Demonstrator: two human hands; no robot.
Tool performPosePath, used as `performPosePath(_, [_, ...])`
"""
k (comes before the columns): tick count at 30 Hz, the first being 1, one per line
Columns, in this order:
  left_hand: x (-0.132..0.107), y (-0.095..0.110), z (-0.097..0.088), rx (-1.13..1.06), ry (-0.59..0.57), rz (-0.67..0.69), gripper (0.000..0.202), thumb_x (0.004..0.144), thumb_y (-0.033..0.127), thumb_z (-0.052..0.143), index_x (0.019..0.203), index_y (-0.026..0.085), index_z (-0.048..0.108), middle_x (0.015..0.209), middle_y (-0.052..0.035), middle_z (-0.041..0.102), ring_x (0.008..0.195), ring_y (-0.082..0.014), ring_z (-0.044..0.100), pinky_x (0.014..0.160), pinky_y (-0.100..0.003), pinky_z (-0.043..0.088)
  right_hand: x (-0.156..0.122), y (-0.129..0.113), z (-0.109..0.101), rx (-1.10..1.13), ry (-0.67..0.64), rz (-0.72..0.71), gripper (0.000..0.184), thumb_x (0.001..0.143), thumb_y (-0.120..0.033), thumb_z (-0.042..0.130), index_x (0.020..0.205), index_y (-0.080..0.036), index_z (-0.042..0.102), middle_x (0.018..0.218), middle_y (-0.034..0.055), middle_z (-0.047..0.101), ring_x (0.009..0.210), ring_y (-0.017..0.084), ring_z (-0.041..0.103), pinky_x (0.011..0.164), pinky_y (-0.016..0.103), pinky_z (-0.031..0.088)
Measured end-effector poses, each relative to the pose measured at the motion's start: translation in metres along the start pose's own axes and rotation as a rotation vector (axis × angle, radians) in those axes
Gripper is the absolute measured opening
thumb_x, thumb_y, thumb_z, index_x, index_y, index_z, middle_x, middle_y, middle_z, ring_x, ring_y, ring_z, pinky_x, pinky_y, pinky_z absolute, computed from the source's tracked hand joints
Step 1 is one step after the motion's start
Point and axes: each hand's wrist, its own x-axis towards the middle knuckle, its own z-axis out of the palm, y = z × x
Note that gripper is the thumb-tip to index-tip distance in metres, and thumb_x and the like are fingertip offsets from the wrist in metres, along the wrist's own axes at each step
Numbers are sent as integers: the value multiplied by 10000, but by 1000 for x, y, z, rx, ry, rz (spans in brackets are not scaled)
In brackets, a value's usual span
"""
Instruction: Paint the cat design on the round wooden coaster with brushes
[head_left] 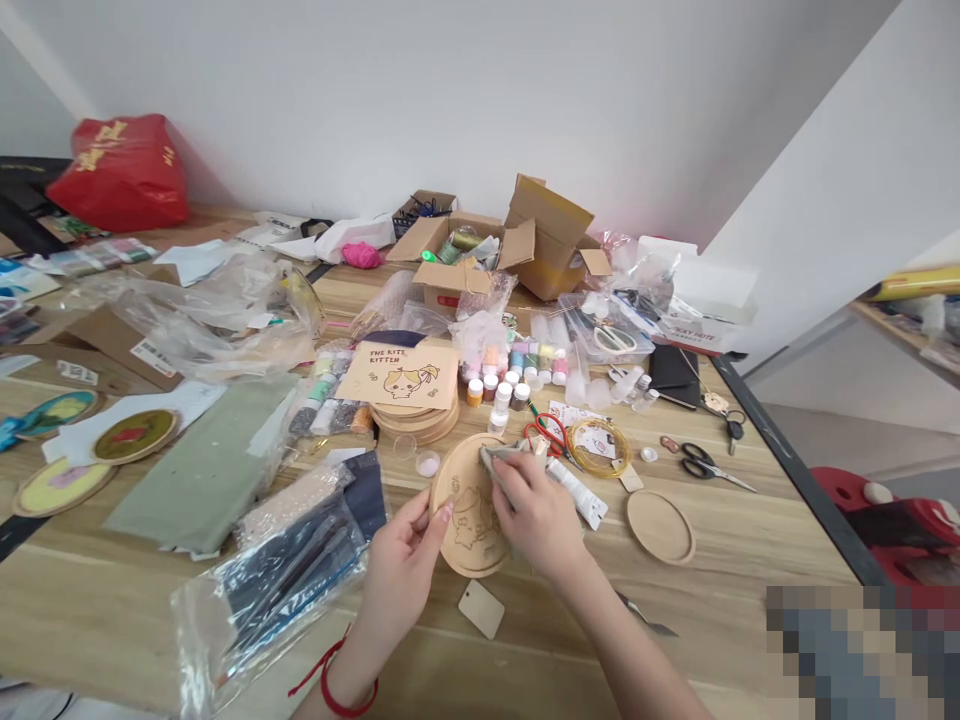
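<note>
A round wooden plate (459,475) with a raised rim and a cat-like line drawing is tilted up over the table. My left hand (409,550) grips its left edge, thumb on the face and fingers behind. Pinched in my right hand (534,508) is a greyish folded cloth (493,458), pressed against the plate's upper right. My right fingers cover part of the drawing. Just below the plate lies a small wooden tag (481,609). Behind it stand small paint bottles (501,398) with white caps, and a card with a kitten drawing (401,370) rests on stacked wooden rounds (416,425).
To the right lie red-handled scissors (547,435), a coil of yellow wire (598,446), black scissors (712,466) and an empty wooden round (660,527). A plastic bag of tools (277,580) and green fabric (195,465) lie left. Cardboard boxes (547,240) stand behind.
</note>
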Motion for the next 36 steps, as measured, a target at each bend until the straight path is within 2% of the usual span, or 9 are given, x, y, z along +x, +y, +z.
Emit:
performPosePath(3, [1, -1, -1, -7, -1, 8, 524, 789, 463, 661, 1202, 140, 648, 1098, -93, 719, 974, -242, 672, 929, -357, 524, 0, 3, 2, 19, 61, 81, 252, 917, -176, 455, 1068, -175, 657, 990, 107, 674, 759, 178, 663, 557, 259, 524])
performPosePath(7, [1, -2, 0, -23, 1, -5, 520, 789, 442, 666, 1207, 133, 643, 1104, -96, 718, 990, -247, 671, 939, -364, 519, -1, 2, 2, -16, 17, -21, 265, 922, -158, 447, 1077, -159, 661, 975, 106, 686, 739, 172, 665, 534, 249, 512])
performPosePath(12, [2, -6, -1, -58, -1, -21, 536, 796, 438, 666, 1229, 125, 624, 1128, -99, 710, 1012, -242, 666, 971, -361, 502, -5, 0, 4, -50, 94, 42, 259, 917, -157, 464, 1080, -155, 666, 972, 105, 694, 717, 170, 667, 531, 252, 510])
performPosePath(17, [3, -8, -2, -65, -15, -16, 537, 808, 436, 667, 1242, 124, 613, 1140, -97, 705, 1025, -240, 660, 973, -348, 498, -7, -3, 6, -67, 46, -128, 285, 914, -134, 467, 1121, -135, 664, 956, 123, 700, 771, 192, 676, 588, 274, 539])
performPosePath(21, [1, -7, -2, -47, -16, -9, 541, 814, 449, 661, 1250, 132, 615, 1141, -98, 706, 1026, -249, 660, 935, -340, 517, -5, -1, 6, -72, 168, 20, 266, 918, -128, 472, 1099, -137, 667, 947, 107, 692, 697, 159, 666, 525, 248, 509])
performPosePath(26, [1, -8, 0, -64, 1, -7, 558, 807, 442, 670, 1265, 129, 608, 1140, -102, 709, 1100, -271, 634, 978, -361, 495, -6, -3, 5, -55, 138, -131, 263, 919, -122, 487, 1121, -120, 656, 924, 109, 699, 725, 162, 669, 575, 255, 531])
performPosePath(31, [1, -8, 2, -88, -3, 5, 536, 810, 434, 668, 1261, 149, 620, 1137, -93, 712, 1023, -253, 666, 956, -362, 513, -6, -1, 3, -60, 233, -22, 245, 922, -128, 491, 1089, -132, 669, 911, 103, 699, 692, 155, 667, 529, 245, 516])
performPosePath(34, [1, -6, 4, -90, 4, 12, 534, 804, 435, 675, 1256, 154, 627, 1140, -94, 711, 1012, -251, 669, 941, -361, 523, -6, -2, 1, -50, 165, -122, 267, 926, -125, 482, 1125, -118, 659, 906, 104, 702, 710, 160, 671, 567, 254, 538])
performPosePath(36, [1, -5, 3, -99, 11, 9, 548, 787, 442, 693, 1245, 148, 634, 1137, -97, 712, 1014, -253, 668, 950, -365, 519, -5, 0, -1, -46, 158, -102, 274, 918, -118, 490, 1133, -131, 659, 913, 98, 697, 707, 155, 671, 568, 249, 540])
